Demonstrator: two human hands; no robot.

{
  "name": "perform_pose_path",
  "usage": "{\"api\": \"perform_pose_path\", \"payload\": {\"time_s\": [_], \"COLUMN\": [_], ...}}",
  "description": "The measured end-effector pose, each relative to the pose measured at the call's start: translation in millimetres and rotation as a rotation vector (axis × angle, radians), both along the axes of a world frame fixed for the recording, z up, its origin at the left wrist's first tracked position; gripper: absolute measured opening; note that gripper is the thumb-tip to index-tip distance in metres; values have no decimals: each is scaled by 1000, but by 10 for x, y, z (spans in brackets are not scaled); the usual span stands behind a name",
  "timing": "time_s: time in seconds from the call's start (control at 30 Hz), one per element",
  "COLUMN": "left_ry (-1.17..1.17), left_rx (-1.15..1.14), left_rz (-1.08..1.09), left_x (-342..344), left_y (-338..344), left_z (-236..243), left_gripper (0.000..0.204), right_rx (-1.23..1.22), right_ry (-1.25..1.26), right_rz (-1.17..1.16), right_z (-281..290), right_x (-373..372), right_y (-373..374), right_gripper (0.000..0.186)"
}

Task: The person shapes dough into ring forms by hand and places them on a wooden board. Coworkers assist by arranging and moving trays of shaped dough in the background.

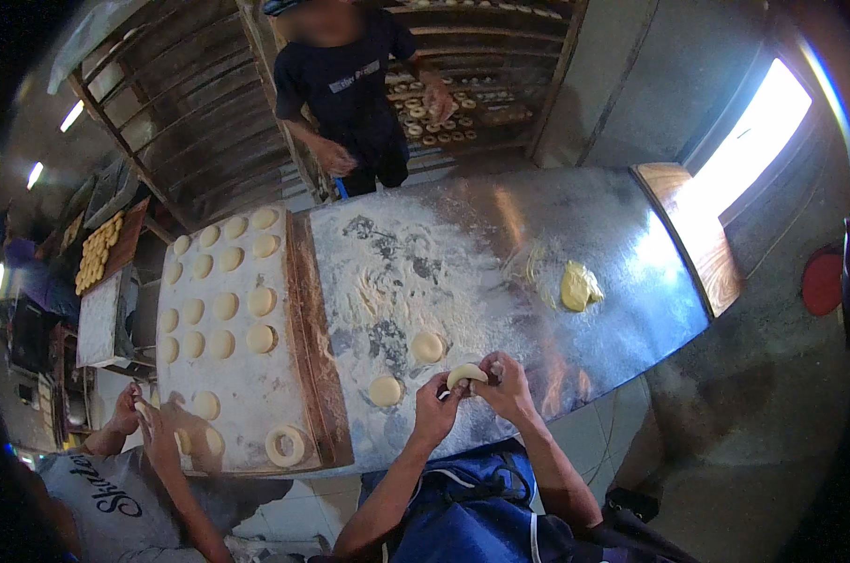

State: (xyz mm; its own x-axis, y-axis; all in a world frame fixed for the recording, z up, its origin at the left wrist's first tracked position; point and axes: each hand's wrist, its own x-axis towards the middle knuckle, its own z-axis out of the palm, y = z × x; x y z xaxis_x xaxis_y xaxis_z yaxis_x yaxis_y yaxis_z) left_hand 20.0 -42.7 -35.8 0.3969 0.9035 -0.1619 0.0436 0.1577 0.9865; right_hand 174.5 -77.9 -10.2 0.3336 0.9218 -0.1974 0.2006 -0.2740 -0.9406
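Observation:
My left hand point(435, 402) and my right hand point(505, 383) both grip a pale, curved dough piece point(465, 373) over the near edge of the floured steel table point(538, 357). Their fingers close around its two ends, with fingertips partly hidden. A round dough disc point(385, 390) lies just left of my hands, and another disc point(428, 347) lies just beyond them on the flour.
A yellow lump point(580, 286) sits on the table's right. At left, a wooden-edged board point(317, 436) holds several dough discs and a ring. A co-worker's hands point(148, 422) work at lower left; another person point(341, 103) stands across, before racks of trays.

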Motion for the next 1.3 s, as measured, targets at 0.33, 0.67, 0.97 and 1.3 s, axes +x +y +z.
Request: {"api": "perform_pose_path", "payload": {"time_s": [0.33,0.67,0.97,1.3], "left_ry": [21,-511,-350,-467], "left_rx": [37,-364,-174,-341], "left_rz": [85,-78,389,402], "left_x": [97,6,158,21], "left_y": [-19,-18,121,87], "left_z": [-26,48,-194,-237], "left_gripper": [27,45,28,29], "right_rx": [91,-68,56,-110], "right_ry": [-3,802,585,414], "right_rz": [73,301,72,-3], "right_z": [-30,-33,-208,-120], "right_x": [-35,258,-63,-415], "right_y": [67,124,226,172], "right_gripper": [51,48,64,66]}}
